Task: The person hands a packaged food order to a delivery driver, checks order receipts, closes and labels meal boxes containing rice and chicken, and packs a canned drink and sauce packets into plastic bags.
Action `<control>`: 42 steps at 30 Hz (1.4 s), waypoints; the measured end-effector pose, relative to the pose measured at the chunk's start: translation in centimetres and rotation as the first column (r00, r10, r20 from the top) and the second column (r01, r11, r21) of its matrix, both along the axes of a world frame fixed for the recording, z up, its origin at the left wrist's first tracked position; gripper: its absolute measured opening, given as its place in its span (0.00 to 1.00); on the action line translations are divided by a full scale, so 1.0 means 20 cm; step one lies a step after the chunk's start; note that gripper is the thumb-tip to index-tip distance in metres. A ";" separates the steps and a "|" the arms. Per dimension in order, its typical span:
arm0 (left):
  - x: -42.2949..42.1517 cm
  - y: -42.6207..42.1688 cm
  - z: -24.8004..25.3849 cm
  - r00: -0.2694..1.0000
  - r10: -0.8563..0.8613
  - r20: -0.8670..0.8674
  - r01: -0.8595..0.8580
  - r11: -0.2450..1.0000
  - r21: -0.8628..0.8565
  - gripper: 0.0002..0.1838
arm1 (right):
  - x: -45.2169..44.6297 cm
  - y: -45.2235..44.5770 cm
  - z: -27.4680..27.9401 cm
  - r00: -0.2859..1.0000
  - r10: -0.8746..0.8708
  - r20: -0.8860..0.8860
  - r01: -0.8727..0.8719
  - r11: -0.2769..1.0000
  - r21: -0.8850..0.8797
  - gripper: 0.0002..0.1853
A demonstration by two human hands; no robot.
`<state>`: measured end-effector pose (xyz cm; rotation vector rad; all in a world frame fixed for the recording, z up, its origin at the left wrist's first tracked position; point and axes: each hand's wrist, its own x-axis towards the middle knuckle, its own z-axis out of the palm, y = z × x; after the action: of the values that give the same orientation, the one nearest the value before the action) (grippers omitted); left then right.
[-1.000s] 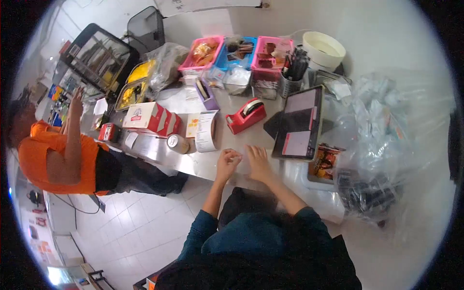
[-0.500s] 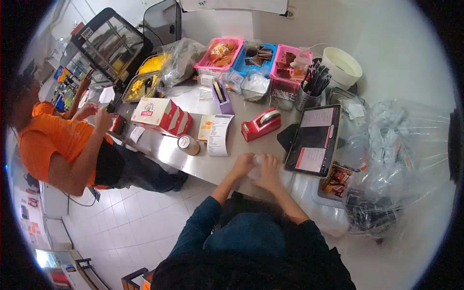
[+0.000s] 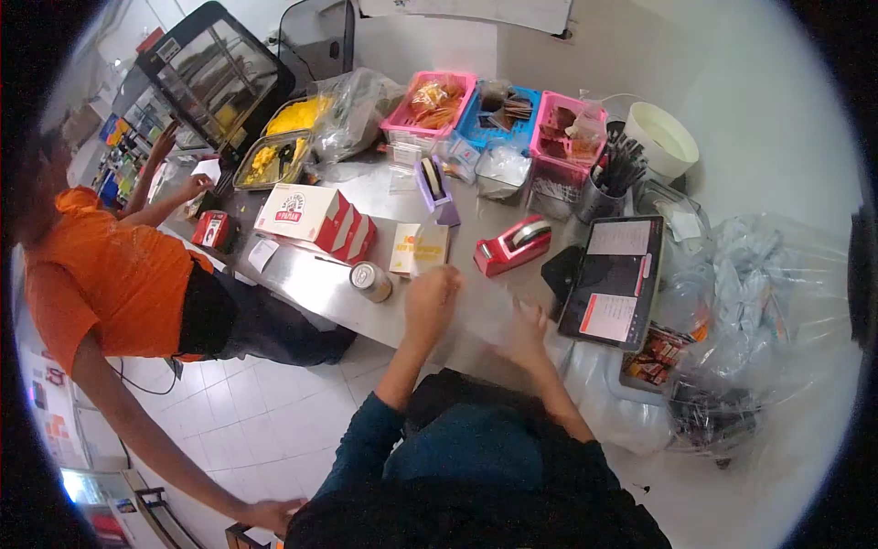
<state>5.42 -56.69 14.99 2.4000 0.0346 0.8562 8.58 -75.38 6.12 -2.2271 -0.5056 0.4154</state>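
Observation:
My left hand point(image 3: 432, 300) is closed, its fingers pinched on a thin sheet of clear plastic point(image 3: 483, 309) above the table's front edge. On the other side of the plastic, my right hand point(image 3: 525, 335) is blurred, with its fingers closed at the sheet's edge. Just beyond my left hand lies a card with yellow print point(image 3: 420, 248), and a can point(image 3: 370, 282) stands to its left. A red tape dispenser point(image 3: 513, 245) is behind the plastic. The tablet point(image 3: 611, 284) stands to the right of my right hand.
A red and white box point(image 3: 315, 222), a purple tape dispenser point(image 3: 437, 190) and pink and blue baskets point(image 3: 428, 102) are farther back. Plastic bags point(image 3: 750, 302) lie at right. At left, a person in orange point(image 3: 119, 284) stretches an arm low toward me.
My hands have moved apart, with the plastic stretched between them. The long printed paper beside the card no longer shows. The person in orange has lowered one arm toward me. The view has shifted.

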 end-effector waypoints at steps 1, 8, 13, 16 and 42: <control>-0.04 -0.03 0.04 0.993 -0.090 0.077 0.085 0.995 0.058 0.06 | 0.05 0.01 -0.11 0.942 0.075 -0.327 0.078 0.899 0.432 0.49; -0.33 -0.25 0.05 0.712 -0.667 -0.219 0.692 0.720 0.054 0.12 | 0.00 0.08 0.48 0.754 0.261 -0.602 0.376 0.581 0.722 0.32; -0.28 -0.10 0.17 0.936 -0.351 0.019 0.344 0.904 -0.254 0.18 | -0.01 0.04 0.57 0.876 0.339 -0.344 -0.053 0.776 0.628 0.27; -0.20 0.03 0.11 0.885 -0.465 -0.031 0.305 0.628 -0.716 0.20 | -0.06 0.06 0.67 0.854 0.446 -0.267 -0.201 0.757 0.621 0.25; -0.34 0.08 -0.18 0.956 -0.236 -0.175 -0.051 0.452 -0.890 0.12 | -0.23 0.37 0.55 0.893 -0.048 0.447 -0.081 0.961 0.265 0.12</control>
<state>-1.45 -55.12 11.42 1.4316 0.3723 0.2712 4.04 -68.05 17.02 -2.0376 -0.7758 -0.1718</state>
